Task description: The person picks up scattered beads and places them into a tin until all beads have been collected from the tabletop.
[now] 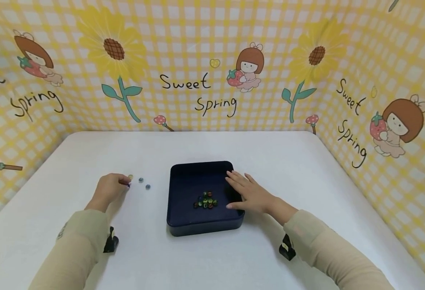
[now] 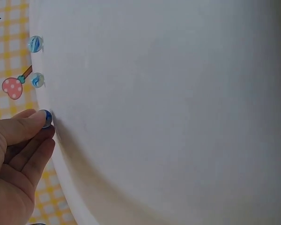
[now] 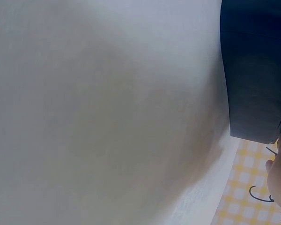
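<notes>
My left hand [image 1: 109, 189] pinches a dark blue marble [image 2: 48, 119] between thumb and fingertips, low over the table left of the tray. Close beside those fingertips sits a yellowish marble [image 1: 130, 177]. Slightly farther right lie two bluish clear marbles, one [image 1: 141, 180] behind the other [image 1: 148, 187]. A dark navy tray [image 1: 205, 230] stands mid-table, and several green and reddish marbles [image 1: 205, 200] are clustered on its floor. Over the tray's right rim lies my right hand [image 1: 250, 196], fingers extended and thumb apart toward the near side, holding no marble.
The white tabletop [image 1: 198, 262] is enclosed by yellow checked cloth [image 1: 198, 36] with printed flowers and figures at the back and sides. A small black device [image 1: 111, 241] is at the left wrist, another [image 1: 287, 247] at the right.
</notes>
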`<state>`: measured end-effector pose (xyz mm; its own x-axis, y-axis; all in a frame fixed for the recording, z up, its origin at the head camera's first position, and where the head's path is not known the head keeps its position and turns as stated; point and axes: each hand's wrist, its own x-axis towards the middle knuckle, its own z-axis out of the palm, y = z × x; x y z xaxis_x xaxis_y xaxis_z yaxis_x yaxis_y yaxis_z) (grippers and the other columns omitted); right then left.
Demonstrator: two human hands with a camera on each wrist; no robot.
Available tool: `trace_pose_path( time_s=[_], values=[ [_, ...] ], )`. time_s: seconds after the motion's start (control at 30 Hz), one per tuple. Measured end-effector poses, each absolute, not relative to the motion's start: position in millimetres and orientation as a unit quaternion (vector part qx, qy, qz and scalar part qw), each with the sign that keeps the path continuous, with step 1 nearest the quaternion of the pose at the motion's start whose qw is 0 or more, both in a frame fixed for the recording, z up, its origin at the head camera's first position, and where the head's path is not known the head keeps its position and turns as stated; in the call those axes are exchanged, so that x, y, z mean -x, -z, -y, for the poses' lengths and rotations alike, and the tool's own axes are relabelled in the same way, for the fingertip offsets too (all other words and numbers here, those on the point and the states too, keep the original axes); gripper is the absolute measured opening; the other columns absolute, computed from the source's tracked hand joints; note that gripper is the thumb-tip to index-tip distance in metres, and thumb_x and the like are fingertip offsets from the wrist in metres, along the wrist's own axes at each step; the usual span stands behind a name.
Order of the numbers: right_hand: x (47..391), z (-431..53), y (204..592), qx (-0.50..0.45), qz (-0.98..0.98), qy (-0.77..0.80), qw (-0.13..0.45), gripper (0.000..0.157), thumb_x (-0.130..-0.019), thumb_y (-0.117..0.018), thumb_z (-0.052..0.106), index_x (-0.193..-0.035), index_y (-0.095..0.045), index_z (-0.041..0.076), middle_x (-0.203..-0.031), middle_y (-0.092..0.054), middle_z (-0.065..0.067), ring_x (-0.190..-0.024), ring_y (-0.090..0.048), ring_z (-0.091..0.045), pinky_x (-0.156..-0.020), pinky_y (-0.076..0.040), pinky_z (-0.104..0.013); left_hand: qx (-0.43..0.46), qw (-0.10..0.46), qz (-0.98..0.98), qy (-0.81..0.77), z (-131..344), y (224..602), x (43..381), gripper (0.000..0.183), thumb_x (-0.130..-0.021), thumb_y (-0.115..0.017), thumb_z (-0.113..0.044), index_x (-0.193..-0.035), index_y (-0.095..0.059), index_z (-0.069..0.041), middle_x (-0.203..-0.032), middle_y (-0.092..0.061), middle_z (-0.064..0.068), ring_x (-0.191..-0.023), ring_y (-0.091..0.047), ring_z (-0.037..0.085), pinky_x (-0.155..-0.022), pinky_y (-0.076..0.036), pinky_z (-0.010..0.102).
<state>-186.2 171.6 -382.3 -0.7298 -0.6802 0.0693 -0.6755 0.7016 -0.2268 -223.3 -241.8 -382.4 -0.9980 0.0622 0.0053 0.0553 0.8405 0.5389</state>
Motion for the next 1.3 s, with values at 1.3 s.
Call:
trace_pose_path(
  time_s=[1.3],
  values=[
    [183,-170,379,0.362,-0.923,0.126,0.015,0.088,-0.078,-0.036,0.065,-0.138,-0.015,0.005,-0.143,-0.008,-0.010,-0.130,-0.003,-0.020,-0.102,0.000,-0.043,-0.216,0.029,-0.886,-0.409,115,342,201,0.016,-0.080,-0.062,-0.017,-0.093,-0.068,-0.010,-0.089,-0.063,0.001,-0.079,-0.057,0.014,-0.069,-0.047,0.031]
  ],
)
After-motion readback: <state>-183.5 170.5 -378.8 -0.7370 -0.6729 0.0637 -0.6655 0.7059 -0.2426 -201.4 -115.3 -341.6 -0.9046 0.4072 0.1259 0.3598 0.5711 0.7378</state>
